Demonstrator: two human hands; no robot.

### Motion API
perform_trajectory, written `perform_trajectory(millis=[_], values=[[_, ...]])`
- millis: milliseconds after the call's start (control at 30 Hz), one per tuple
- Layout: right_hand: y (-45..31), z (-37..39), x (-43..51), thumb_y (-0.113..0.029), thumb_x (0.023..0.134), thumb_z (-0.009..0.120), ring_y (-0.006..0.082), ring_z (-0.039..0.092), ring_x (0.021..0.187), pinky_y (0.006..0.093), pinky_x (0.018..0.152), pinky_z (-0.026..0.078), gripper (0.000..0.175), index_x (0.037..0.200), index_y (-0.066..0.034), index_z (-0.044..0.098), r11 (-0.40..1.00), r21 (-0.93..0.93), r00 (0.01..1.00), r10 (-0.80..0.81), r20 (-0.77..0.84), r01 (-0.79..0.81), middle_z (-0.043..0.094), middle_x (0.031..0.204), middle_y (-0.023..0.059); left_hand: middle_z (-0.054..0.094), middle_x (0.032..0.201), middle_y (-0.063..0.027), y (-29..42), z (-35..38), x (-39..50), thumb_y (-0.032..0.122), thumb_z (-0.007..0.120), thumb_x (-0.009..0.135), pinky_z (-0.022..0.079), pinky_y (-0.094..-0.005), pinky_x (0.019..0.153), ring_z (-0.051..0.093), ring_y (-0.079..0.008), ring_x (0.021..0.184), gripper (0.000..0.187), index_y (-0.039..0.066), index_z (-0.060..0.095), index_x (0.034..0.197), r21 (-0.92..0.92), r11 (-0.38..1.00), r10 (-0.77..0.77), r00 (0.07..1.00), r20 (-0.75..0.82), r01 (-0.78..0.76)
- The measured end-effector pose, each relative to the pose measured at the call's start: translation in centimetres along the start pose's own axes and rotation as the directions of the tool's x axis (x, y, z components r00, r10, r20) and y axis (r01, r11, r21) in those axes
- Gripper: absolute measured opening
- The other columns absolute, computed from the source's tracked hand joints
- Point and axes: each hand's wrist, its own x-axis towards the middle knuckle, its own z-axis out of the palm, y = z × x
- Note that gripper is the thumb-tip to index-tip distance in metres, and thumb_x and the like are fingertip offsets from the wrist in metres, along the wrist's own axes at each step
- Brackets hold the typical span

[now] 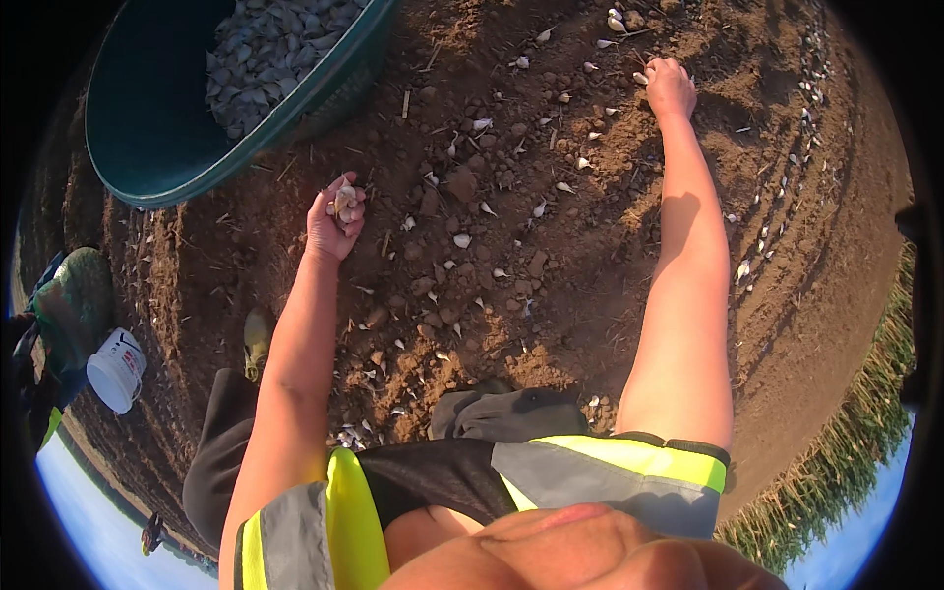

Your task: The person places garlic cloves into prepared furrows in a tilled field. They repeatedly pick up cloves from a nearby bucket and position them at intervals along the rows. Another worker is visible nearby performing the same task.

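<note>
Several garlic cloves (344, 200) rest in my left hand (335, 225), its fingers curled around them, palm up beside the green tub. My right hand (671, 88) reaches far out over the soil, fingertips down by a pale garlic clove (640, 78); its fingers seem closed on a clove, partly hidden by the hand. Loose garlic cloves (462, 240) lie scattered in rows across the brown soil (590, 251) between my arms. The green plastic tub (243, 158) at upper left holds a heap of garlic cloves (269, 63).
At far left a white bucket (116, 372) and a filled green mesh sack (74, 299) stand near another person. More cloves (782, 184) lie in rows at right. Grassy growth (833, 442) borders the field. A distant person (151, 535) appears at lower left.
</note>
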Motion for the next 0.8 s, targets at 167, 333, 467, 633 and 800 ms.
perform_trajectory(millis=[167, 333, 467, 633, 800], values=[[0.1, -0.2, 0.0, -0.022, 0.082, 0.061, 0.0220, 0.055, 0.096, 0.0403, 0.082, 0.043, 0.007, 0.082, -0.0153, 0.060, 0.986, 0.028, 0.981, -0.158, -0.112, 0.162, 0.061, 0.094, -0.0004, 0.060, 0.085, -0.0075, 0.0, -0.1, 0.1, 0.034, 0.056, 0.081, 0.031, -0.0198, 0.037, 0.049, -0.0123, 0.056, 0.045, 0.007, 0.050, 0.117, 0.003, 1.000, 0.003, 1.000, 0.015, -0.003], [-0.2, -0.1, 0.2, -0.029, 0.081, 0.062, 0.0216, 0.054, 0.101, 0.0445, 0.088, 0.041, 0.012, 0.088, -0.0196, 0.065, 0.993, 0.080, 0.996, 0.087, -0.034, -0.084, 0.063, 0.096, -0.0007, 0.060, 0.085, -0.0082, 0.0, 0.0, 0.0, 0.032, 0.056, 0.081, 0.031, -0.0196, 0.037, 0.049, -0.0125, 0.057, 0.043, 0.007, 0.051, 0.116, -0.013, 1.000, -0.003, 1.000, 0.012, 0.004], [-0.5, 0.1, -0.2, -0.032, 0.081, 0.061, 0.0209, 0.052, 0.108, 0.0451, 0.093, 0.039, 0.018, 0.096, -0.0231, 0.067, 0.996, -0.074, 0.985, 0.053, 0.166, -0.041, 0.060, 0.105, 0.0003, 0.060, 0.085, -0.0081, 0.0, 0.0, 0.0, 0.032, 0.056, 0.082, 0.031, -0.0196, 0.037, 0.049, -0.0126, 0.057, 0.042, 0.007, 0.051, 0.115, -0.024, 1.000, -0.011, 0.999, 0.033, 0.012], [-0.5, 0.5, 0.6, -0.030, 0.087, 0.056, 0.0222, 0.052, 0.108, 0.0448, 0.094, 0.038, 0.018, 0.101, -0.0233, 0.065, 0.974, 0.018, 0.954, 0.216, 0.207, -0.224, 0.058, 0.108, 0.0018, 0.059, 0.084, -0.0080, 0.0, -0.3, 0.0, 0.035, 0.057, 0.082, 0.031, -0.0195, 0.038, 0.049, -0.0126, 0.058, 0.043, 0.008, 0.051, 0.115, -0.034, 0.999, -0.018, 0.999, 0.047, 0.019], [-0.1, 0.7, 1.0, -0.029, 0.087, 0.055, 0.0245, 0.054, 0.102, 0.0472, 0.085, 0.041, 0.017, 0.095, -0.0143, 0.054, 1.000, -0.017, 0.996, -0.006, 0.084, 0.007, 0.057, 0.101, 0.0033, 0.059, 0.085, -0.0081, 0.0, -0.3, 0.0, 0.036, 0.057, 0.082, 0.032, -0.0195, 0.038, 0.050, -0.0125, 0.058, 0.044, 0.008, 0.051, 0.115, -0.020, 1.000, -0.012, 0.999, 0.037, 0.013]])
